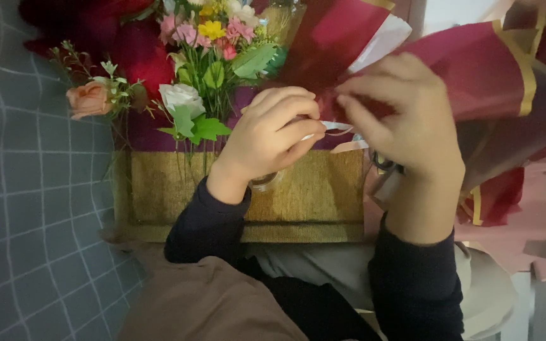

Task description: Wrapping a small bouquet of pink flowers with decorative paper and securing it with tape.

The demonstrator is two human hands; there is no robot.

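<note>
Where the two hands meet at frame centre, most of what they work on is covered: only a short run of pale ribbon (335, 129) shows between them, and its ends cannot be traced. A small clear, round object under the left wrist is mostly hidden; its kind cannot be told. Something dark and metallic below the right hand is blurred and unidentifiable. Top and right edges cut off the wrapping.

Head view. Left hand (272, 134): fingers curled tight, thumb and forefinger pinching the ribbon's left end. Right hand (406, 120): fingers bent, tips pinching the ribbon's right end, knuckles lying against dark red wrapping paper (481, 72).

Paper: matte, stiff-looking, creased, with a gold band along its edge; a white inner sheet (383, 39) shows beside it. Ribbon: thin, flat, glossy. Bouquet (213, 53) just beyond the left hand: pink, yellow and white blooms, green leaves, thin stems; a peach rose (86, 99) juts left. Beneath: coarse woven gold-brown mat (323, 189), rectangular. Left: grey cloth (26, 189) with a white grid. Both sleeves dark, knit.
</note>
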